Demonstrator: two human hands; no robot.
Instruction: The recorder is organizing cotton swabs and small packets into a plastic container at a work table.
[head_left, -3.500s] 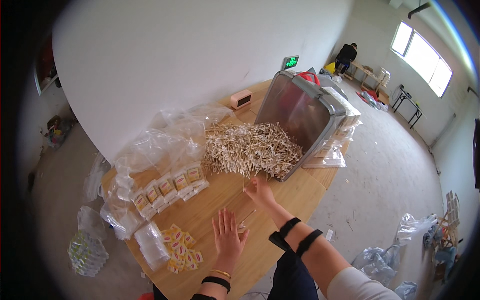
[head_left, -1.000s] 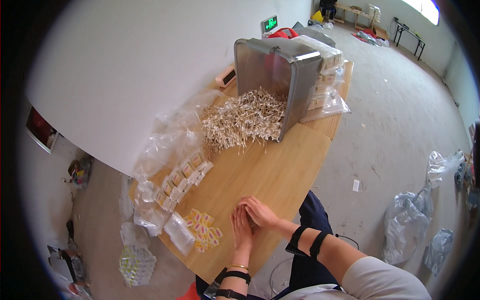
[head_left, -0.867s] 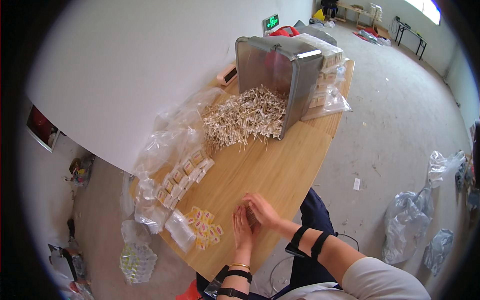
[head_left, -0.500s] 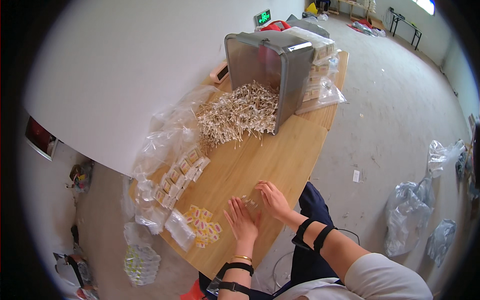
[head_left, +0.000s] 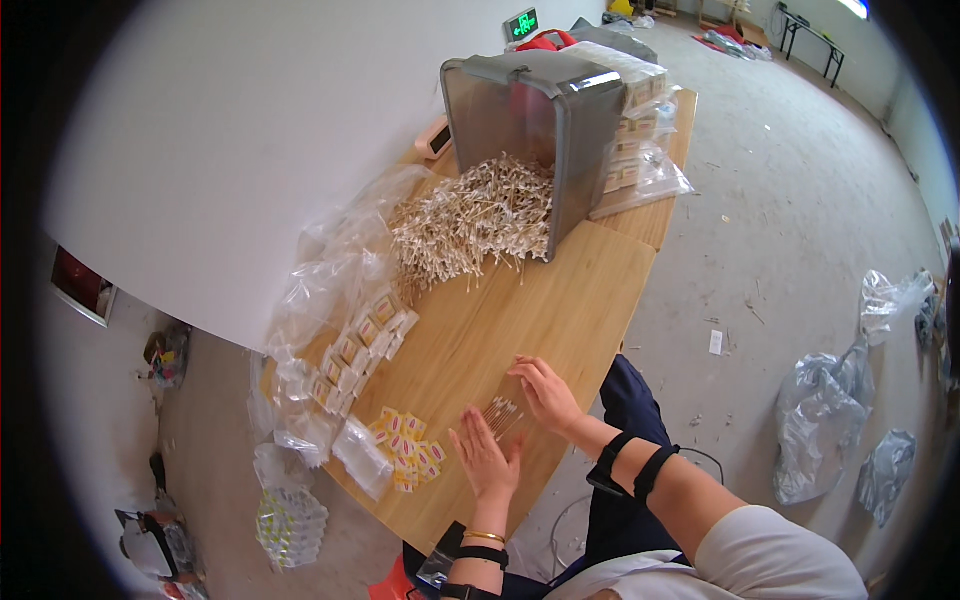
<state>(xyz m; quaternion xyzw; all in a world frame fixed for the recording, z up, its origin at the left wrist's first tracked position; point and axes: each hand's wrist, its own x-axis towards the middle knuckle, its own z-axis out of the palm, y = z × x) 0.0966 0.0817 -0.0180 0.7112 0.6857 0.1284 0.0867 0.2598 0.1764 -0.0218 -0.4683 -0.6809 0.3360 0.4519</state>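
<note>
Cards: a loose cluster of small yellow-and-white cards (head_left: 405, 448) on the near left of the surface (head_left: 560, 290), each with a red oval mark; the print is too small to read.
Packets: a slanting row of clear packets (head_left: 362, 345) with yellowish printed fronts, just beyond the cards; their lettering is not legible either.
Sign: a lit green panel (head_left: 521, 25) with a pale symbol, high at the far end of the wall (head_left: 230, 180).
Swabs: a small flat group of cotton swabs (head_left: 502, 416) on the near part of the surface, between the hands.
Swab direction: sticks roughly side by side, long axis from near left to far right, white tips at the far right end.
Left grip: the left hand (head_left: 488, 462) is flat, fingers together, thumb spread wide; its edge meets the swabs, with nothing clasped.
Right grip: the right hand (head_left: 550, 395) is loosely curved and unclosed just right of the swabs; no held thing shows, and its palm is hidden.
Heap: a large swab pile (head_left: 475, 215) spills from a grey bin (head_left: 588, 125) tipped on its side, farther off.
</note>
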